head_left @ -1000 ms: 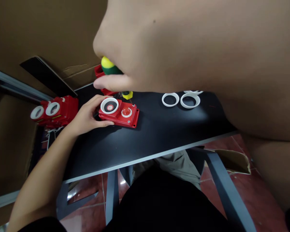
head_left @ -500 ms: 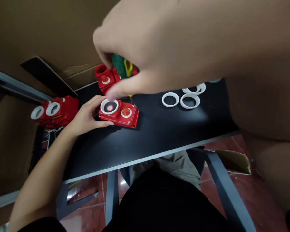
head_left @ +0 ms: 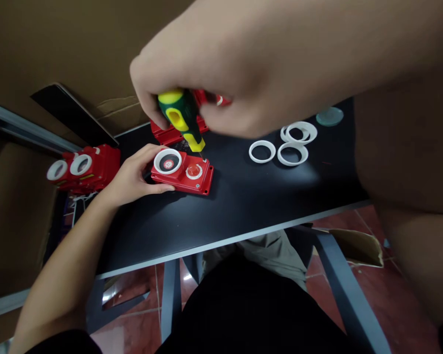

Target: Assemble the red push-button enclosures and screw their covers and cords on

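One red device (head_left: 182,176) sits clasped in the left hand (head_left: 133,178) while the right hand (head_left: 210,64) grips a green-and-yellow screwdriver (head_left: 188,119) above it.

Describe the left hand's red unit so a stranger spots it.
On the black tabletop, the left hand grips a red unit. A white ring and a red dome face up. Unlike the other red units, it has the screwdriver in the right hand pointing at it.

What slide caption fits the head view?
Left hand holds rectangular red plastic casing; right hand, a green-and-yellow screwdriver above it.
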Tool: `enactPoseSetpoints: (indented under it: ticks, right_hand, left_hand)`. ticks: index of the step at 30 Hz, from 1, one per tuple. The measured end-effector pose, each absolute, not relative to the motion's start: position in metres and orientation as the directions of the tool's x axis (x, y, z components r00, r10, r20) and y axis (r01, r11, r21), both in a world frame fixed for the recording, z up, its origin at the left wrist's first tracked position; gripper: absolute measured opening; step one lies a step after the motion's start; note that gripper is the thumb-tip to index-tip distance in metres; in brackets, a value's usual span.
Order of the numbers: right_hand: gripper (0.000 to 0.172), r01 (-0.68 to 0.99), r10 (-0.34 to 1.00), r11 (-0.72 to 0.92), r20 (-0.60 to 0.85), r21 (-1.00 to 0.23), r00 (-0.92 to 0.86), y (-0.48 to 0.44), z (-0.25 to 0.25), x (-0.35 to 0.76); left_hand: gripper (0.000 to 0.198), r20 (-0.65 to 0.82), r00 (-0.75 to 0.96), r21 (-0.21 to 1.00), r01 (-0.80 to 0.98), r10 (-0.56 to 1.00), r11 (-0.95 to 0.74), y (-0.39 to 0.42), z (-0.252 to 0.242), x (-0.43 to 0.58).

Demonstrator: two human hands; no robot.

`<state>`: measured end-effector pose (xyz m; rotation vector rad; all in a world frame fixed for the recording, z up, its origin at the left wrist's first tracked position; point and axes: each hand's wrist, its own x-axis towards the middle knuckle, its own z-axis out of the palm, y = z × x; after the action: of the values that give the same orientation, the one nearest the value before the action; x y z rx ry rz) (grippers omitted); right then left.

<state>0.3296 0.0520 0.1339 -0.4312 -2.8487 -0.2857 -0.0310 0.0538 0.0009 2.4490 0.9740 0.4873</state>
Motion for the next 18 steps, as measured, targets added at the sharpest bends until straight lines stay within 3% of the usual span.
enactPoseSetpoints:
  ticks: [2, 4, 5, 7, 9, 12, 15, 16, 18]
  right_hand:
    - [0.067, 0.405, 0.327, 0.886, 0.316, 0.227, -0.891, 0.038, 0.131, 0.32]
    - [0.082, 0.543, 0.395, 0.799, 0.455, 0.257, -0.798, 0.019, 0.127, 0.308]
    - [0.089, 0.604, 0.409, 0.767, 0.558, 0.219, -0.722, 0.009, 0.125, 0.303]
    - [0.098, 0.729, 0.389, 0.684, 0.832, 0.027, -0.395, -0.007, 0.122, 0.296]
    - [0.103, 0.741, 0.351, 0.669, 0.905, -0.062, -0.241, -0.015, 0.12, 0.294]
    - [0.1, 0.642, 0.201, 0.764, 0.924, 0.06, -0.326, -0.005, 0.123, 0.301]
    - [0.087, 0.642, 0.039, 0.728, 0.921, 0.239, -0.387, 0.021, 0.13, 0.31]
    - [0.083, 0.68, 0.091, 0.691, 0.905, 0.244, -0.417, 0.031, 0.13, 0.312]
    - [0.077, 0.559, 0.156, 0.784, 0.785, 0.271, -0.599, 0.046, 0.126, 0.31]
  left_hand:
    - [0.086, 0.161, 0.685, 0.544, 0.539, 0.71, -0.643, 0.053, 0.0, -0.031]
    - [0.086, 0.159, 0.675, 0.549, 0.546, 0.721, -0.633, 0.052, 0.0, -0.031]
    - [0.085, 0.154, 0.671, 0.547, 0.553, 0.725, -0.628, 0.051, 0.0, -0.031]
    - [0.086, 0.147, 0.673, 0.536, 0.561, 0.725, -0.63, 0.051, 0.001, -0.031]
    - [0.086, 0.146, 0.682, 0.523, 0.562, 0.717, -0.641, 0.051, 0.002, -0.031]
    - [0.084, 0.136, 0.685, 0.514, 0.568, 0.715, -0.642, 0.052, 0.003, -0.031]
    - [0.084, 0.13, 0.687, 0.501, 0.577, 0.715, -0.645, 0.053, 0.003, -0.031]
    - [0.084, 0.134, 0.688, 0.498, 0.575, 0.713, -0.649, 0.053, 0.004, -0.031]
    - [0.084, 0.136, 0.691, 0.501, 0.57, 0.71, -0.651, 0.052, 0.004, -0.03]
